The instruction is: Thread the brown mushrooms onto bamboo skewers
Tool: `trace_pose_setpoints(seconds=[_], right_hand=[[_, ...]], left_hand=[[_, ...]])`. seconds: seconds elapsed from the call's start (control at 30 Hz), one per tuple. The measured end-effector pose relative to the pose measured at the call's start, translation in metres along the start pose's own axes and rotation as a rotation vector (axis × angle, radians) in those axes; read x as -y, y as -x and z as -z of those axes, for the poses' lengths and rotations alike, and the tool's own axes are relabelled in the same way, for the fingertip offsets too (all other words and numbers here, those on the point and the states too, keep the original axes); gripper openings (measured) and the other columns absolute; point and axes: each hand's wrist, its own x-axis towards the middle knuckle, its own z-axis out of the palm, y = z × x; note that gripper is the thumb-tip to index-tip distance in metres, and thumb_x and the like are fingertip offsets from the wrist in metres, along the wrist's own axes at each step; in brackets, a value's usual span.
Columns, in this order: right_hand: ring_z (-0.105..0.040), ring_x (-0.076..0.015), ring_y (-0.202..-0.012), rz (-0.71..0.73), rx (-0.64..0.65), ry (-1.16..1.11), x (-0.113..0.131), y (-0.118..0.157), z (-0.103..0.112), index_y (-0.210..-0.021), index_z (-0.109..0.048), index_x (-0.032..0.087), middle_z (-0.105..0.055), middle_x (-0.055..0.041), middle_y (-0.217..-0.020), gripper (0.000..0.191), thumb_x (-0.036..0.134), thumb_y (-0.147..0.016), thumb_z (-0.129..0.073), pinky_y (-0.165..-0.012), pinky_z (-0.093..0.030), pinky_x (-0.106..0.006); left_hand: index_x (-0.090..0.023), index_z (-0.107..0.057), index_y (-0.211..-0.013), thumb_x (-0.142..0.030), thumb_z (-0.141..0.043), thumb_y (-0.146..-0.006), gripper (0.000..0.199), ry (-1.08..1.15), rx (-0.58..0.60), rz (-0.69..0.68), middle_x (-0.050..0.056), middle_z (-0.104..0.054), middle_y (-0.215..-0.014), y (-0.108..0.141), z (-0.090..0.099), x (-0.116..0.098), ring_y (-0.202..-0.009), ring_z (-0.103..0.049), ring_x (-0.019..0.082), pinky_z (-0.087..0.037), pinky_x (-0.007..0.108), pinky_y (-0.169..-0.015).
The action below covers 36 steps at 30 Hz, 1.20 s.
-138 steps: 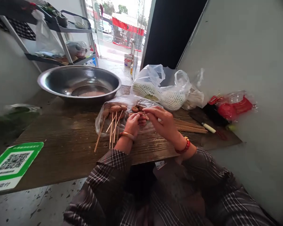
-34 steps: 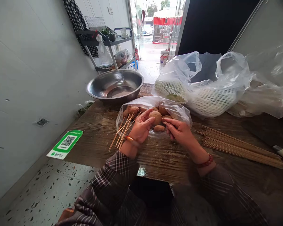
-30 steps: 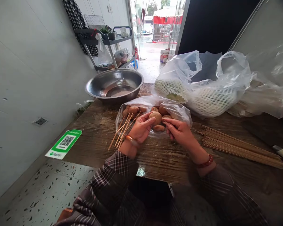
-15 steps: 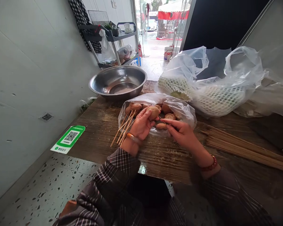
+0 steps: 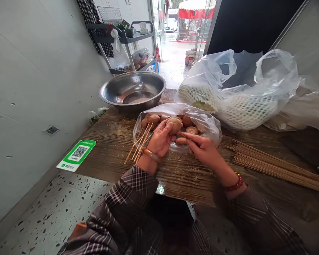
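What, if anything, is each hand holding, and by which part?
The left hand grips a brown mushroom by its cap's side. The right hand pinches a thin stick, a short stretch showing; how far along is unclear.

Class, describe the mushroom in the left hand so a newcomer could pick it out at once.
Find the wide metal basin on the wooden table; nearer lies an open clear plastic bag of mushrooms. At the bag, the left hand, with its amber bangle, holds a pale-brown mushroom. Unlike its neighbours, it sits in that hand's grip.
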Motion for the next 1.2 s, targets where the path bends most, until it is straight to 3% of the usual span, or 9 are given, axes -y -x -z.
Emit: trace_pose_setpoints(seconds=[0.3, 0.47, 0.67, 0.93, 1.13, 1.2], right_hand=[[-0.044, -0.0113, -0.049, -0.038, -0.059, -0.018, -0.001, -0.001, -0.003, -0.121, -0.075, 0.012, -0.054, 0.0035, -0.055, 0.042, 0.036, -0.095, -0.053, -0.050, -0.035, -0.027], [-0.049, -0.0123, -0.051, -0.037, -0.097, 0.029, 0.004, -0.001, -0.004, -0.106, -0.078, 0.013, -0.061, 0.0009, -0.059, 0.035, 0.037, -0.094, -0.054, -0.051, -0.036, -0.027], [-0.053, -0.0147, -0.054, -0.024, -0.160, 0.099, 0.003, -0.003, -0.004, -0.090, -0.074, 0.017, -0.064, -0.0006, -0.060, 0.028, 0.038, -0.094, -0.056, -0.054, -0.038, -0.029], [-0.054, -0.0144, -0.052, 0.000, -0.164, 0.136, 0.005, -0.006, -0.003, -0.084, -0.070, 0.019, -0.065, -0.0004, -0.059, 0.024, 0.037, -0.093, -0.057, -0.054, -0.039, -0.028], [-0.051, -0.0129, -0.048, -0.034, -0.121, 0.048, 0.006, -0.003, -0.007, -0.087, -0.071, 0.019, -0.063, 0.0006, -0.058, 0.026, 0.040, -0.093, -0.057, -0.047, -0.036, -0.026], [-0.049, -0.0122, -0.046, -0.043, -0.126, 0.034, 0.005, -0.002, -0.009, -0.086, -0.071, 0.019, -0.062, 0.0008, -0.058, 0.026, 0.041, -0.093, -0.058, -0.045, -0.035, -0.025]], left_hand=[[-0.015, -0.067, -0.112, -0.042, -0.087, -0.073, 0.051, -0.077, -0.033, -0.035, 0.009, -0.075, -0.100, 0.002, -0.004, 0.004, -0.074, -0.064, 0.013, -0.041, 0.020, -0.052], [-0.015, -0.072, -0.105, -0.043, -0.087, -0.072, 0.046, -0.100, -0.024, -0.064, 0.009, -0.074, -0.099, 0.002, -0.006, 0.008, -0.088, -0.067, 0.019, -0.039, 0.020, -0.052], [-0.014, -0.074, -0.103, -0.043, -0.085, -0.075, 0.041, -0.110, -0.024, -0.040, 0.010, -0.074, -0.100, 0.004, -0.008, 0.016, -0.076, -0.061, 0.014, -0.040, 0.022, -0.055], [-0.014, -0.071, -0.107, -0.041, -0.085, -0.075, 0.045, -0.073, -0.002, -0.032, 0.008, -0.073, -0.099, 0.007, -0.012, 0.014, -0.081, -0.064, 0.015, -0.045, 0.022, -0.060], [-0.020, -0.062, -0.128, -0.037, -0.090, -0.072, 0.065, -0.021, 0.024, -0.061, 0.007, -0.075, -0.108, 0.011, -0.013, 0.004, -0.095, -0.071, 0.017, -0.054, 0.029, -0.086], [-0.020, -0.062, -0.128, -0.040, -0.090, -0.072, 0.066, -0.032, 0.063, -0.061, 0.008, -0.076, -0.107, 0.012, -0.013, 0.004, -0.094, -0.072, 0.017, -0.055, 0.030, -0.087]])
